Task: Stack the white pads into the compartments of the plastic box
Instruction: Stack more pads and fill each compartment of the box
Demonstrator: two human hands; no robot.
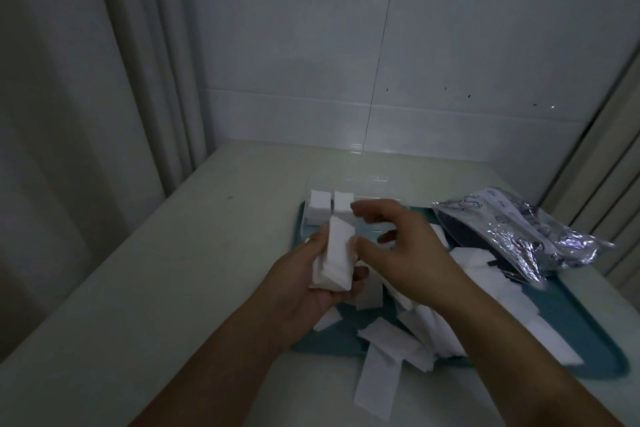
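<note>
At frame centre, the left hand [311,274] is gripping a stack of white pads [335,255], fingers curling round its sides and lower end. The right hand [403,243] is hovering just right of the stack, fingers spread and relaxed, grasping nothing. Loose pads [485,288] are lying on the teal tray [595,343] at lower right. Above the hands, two pad stacks [330,206] are sitting in the clear plastic box [346,184].

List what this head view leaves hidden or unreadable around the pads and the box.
- Plastic box: its clear walls barely show in the dim light; beyond the two filled stacks, the compartment count is unclear, and the right hand covers part of it.
- Bundle of pads in the left hand: the count is unreadable.
- Foil bag: print too small.
- Teal tray: loose pads cover much of it.
</note>
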